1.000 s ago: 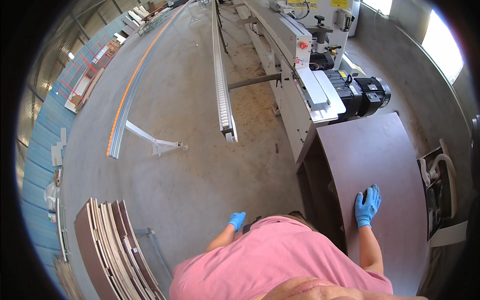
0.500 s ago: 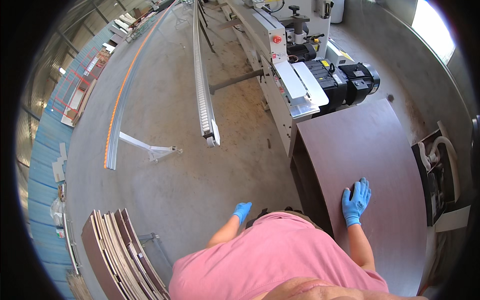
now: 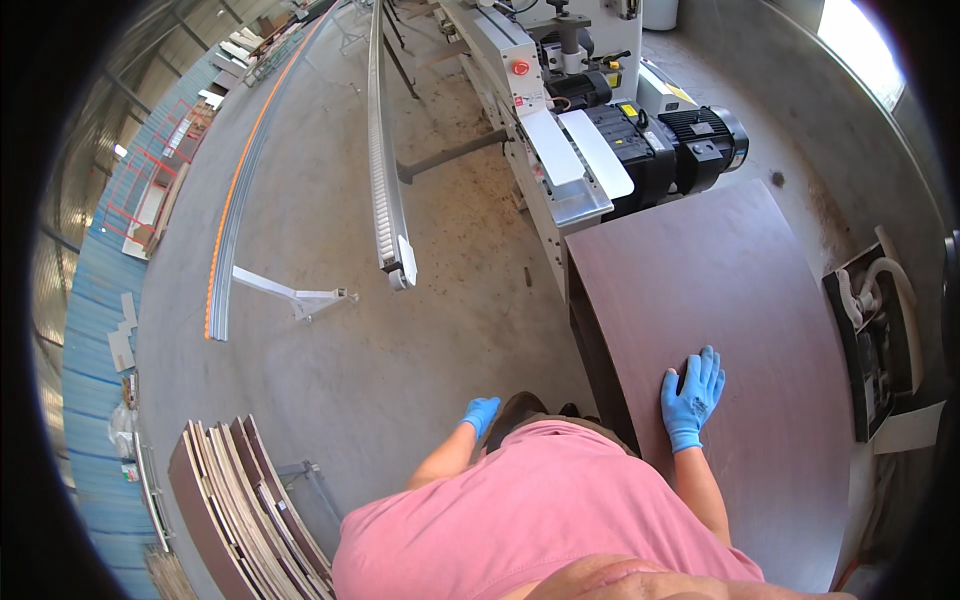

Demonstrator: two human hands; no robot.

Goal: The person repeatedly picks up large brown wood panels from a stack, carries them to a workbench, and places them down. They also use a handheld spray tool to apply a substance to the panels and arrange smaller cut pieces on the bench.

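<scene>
My right hand (image 3: 693,401), in a blue work glove, lies flat on the dark brown top of a large cabinet-like box (image 3: 765,330), fingers spread apart. The box has an open side facing left, its inside in shadow. Beside my body on the left hangs my left hand (image 3: 481,414), gloved in the same blue. Its fingers are curled together, with nothing visible in them, and it touches nothing.
Beyond the box stands a machine (image 3: 545,150) with black motors (image 3: 700,140) and a red button. A roller conveyor (image 3: 388,215) and an orange-edged rail (image 3: 222,260) stretch away ahead. Stacked boards (image 3: 235,510) stand at left; a hose unit (image 3: 870,330) is by the right wall.
My view has shifted slightly, and the machine and box now appear a little further left. My right hand stays flat on the box top. The left hand still hangs beside my body.
</scene>
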